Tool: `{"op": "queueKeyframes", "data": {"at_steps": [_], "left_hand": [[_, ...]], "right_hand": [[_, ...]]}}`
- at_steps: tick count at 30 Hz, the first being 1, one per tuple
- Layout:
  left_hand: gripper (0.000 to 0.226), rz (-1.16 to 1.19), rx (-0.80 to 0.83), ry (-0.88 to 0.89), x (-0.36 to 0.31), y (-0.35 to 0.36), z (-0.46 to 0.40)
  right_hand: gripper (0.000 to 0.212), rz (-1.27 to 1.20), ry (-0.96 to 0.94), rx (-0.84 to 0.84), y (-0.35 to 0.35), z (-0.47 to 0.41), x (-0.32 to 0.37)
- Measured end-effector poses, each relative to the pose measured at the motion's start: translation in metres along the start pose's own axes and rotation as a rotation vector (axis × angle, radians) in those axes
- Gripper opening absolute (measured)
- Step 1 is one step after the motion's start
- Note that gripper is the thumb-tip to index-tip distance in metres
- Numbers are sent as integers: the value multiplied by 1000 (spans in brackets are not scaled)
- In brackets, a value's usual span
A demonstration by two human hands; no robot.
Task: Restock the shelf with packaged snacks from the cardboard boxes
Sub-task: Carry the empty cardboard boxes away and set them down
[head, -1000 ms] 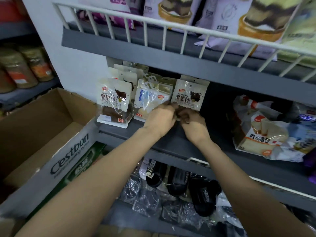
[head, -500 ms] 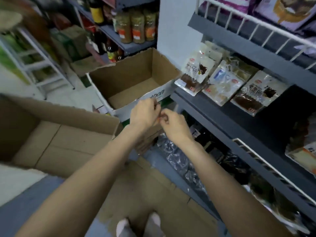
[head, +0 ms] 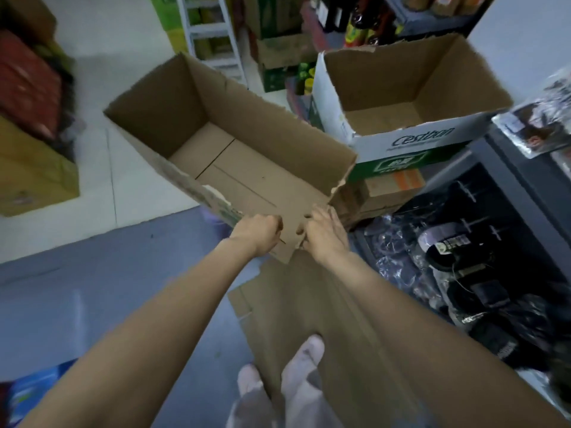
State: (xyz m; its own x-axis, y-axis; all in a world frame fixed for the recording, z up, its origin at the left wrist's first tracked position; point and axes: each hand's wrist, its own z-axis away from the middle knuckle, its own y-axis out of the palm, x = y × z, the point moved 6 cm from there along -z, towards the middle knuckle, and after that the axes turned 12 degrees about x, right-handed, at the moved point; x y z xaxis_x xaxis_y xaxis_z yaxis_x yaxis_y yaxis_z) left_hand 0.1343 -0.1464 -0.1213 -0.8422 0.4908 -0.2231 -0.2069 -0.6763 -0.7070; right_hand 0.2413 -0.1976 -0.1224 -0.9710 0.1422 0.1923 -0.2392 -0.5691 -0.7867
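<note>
A large brown cardboard box [head: 234, 168] lies open and empty on the floor ahead of me, its near wall folded down as a torn flap. My left hand [head: 258, 234] is curled in a fist on that flap's left edge. My right hand [head: 324, 236] pinches the flap's torn right corner, thumb inside and fingers outside. A second open box marked Cestbon [head: 417, 140] stands behind it to the right, also empty. The grey shelf [head: 506, 168] runs along the right side, with one snack packet [head: 537, 125] showing on it, blurred.
Flattened cardboard [head: 327, 307] lies under my white shoes [head: 296, 366]. The shelf's bottom level holds dark bagged goods [head: 463, 257]. A white stepladder [head: 213, 32] and stacked cartons stand at the back, a yellow carton [head: 31, 180] at the left.
My view has swung from the shelf's hanging snack packets down to the floor. Both hands dropped away from the packets, moved apart and now sit on the big box's near flap.
</note>
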Motion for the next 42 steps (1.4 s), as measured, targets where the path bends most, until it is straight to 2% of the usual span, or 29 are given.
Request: {"op": "queueKeyframes", "data": {"at_steps": [4, 6, 9, 14, 18, 23, 29, 33, 36, 42], "left_hand": [[37, -207, 24, 57, 10, 7, 21], [35, -352, 1, 78, 18, 6, 33], [28, -428, -59, 54, 48, 0, 57], [27, -417, -112, -2, 109, -7, 108], [26, -388, -170, -59, 153, -12, 144], [26, -258, -197, -200, 235, 2, 191], [28, -118, -162, -346, 359, 69, 278], [28, -74, -173, -413, 438, 116, 348], [25, -79, -163, -464, 492, 151, 394], [25, -12, -123, -609, 580, 232, 464]], "right_hand": [[29, 203, -22, -42, 9, -1, 21], [29, 212, -69, -67, 8, 0, 41], [30, 205, -168, -82, 0, 1, 80], [26, 237, -371, -140, -10, 6, 156], [30, 360, -511, -168, -19, 11, 223], [17, 485, -714, -346, -16, 3, 320], [24, 634, -920, -370, 35, 1, 477], [27, 629, -1018, -310, 91, 13, 579], [37, 578, -1030, -258, 129, 27, 646], [29, 640, -1111, -211, 214, 36, 760]]}}
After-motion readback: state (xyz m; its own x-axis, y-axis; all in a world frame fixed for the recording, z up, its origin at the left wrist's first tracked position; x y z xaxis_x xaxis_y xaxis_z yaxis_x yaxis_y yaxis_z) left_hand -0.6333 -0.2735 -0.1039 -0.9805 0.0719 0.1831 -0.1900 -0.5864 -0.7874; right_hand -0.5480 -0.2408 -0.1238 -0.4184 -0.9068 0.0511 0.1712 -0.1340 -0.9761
